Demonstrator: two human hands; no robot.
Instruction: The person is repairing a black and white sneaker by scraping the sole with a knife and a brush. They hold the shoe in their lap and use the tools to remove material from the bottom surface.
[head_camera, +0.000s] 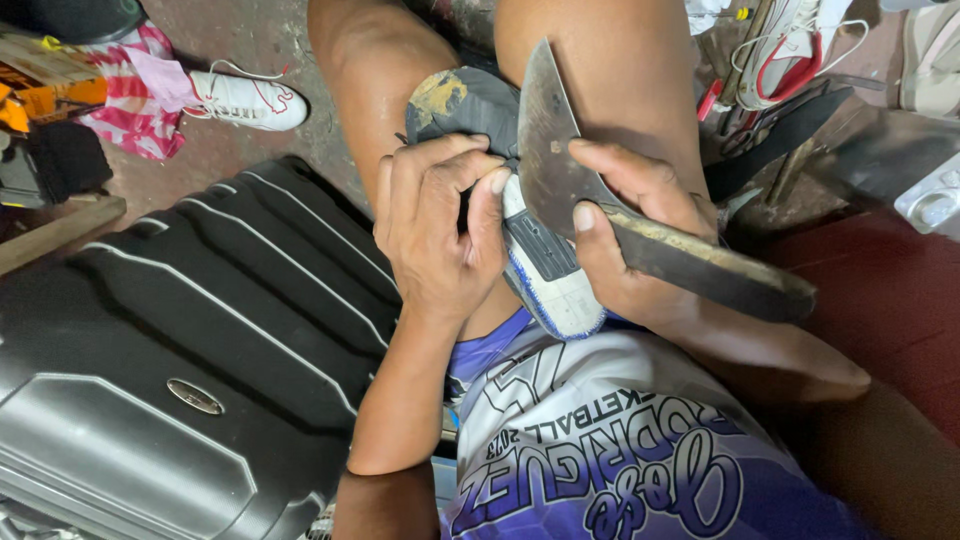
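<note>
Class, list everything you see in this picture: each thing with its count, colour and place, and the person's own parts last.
shoe: one, grey sole with white-blue toe, between the knees
knife: one, wide dark blade, worn handle, against the sole
suitcase: one, black hard-shell, left
white sneaker: one, red trim, upper left
striped cloth: one, pink-white, upper left
wooden plank: one, left edge
left hand: grips the shoe
right hand: grips the knife
</note>
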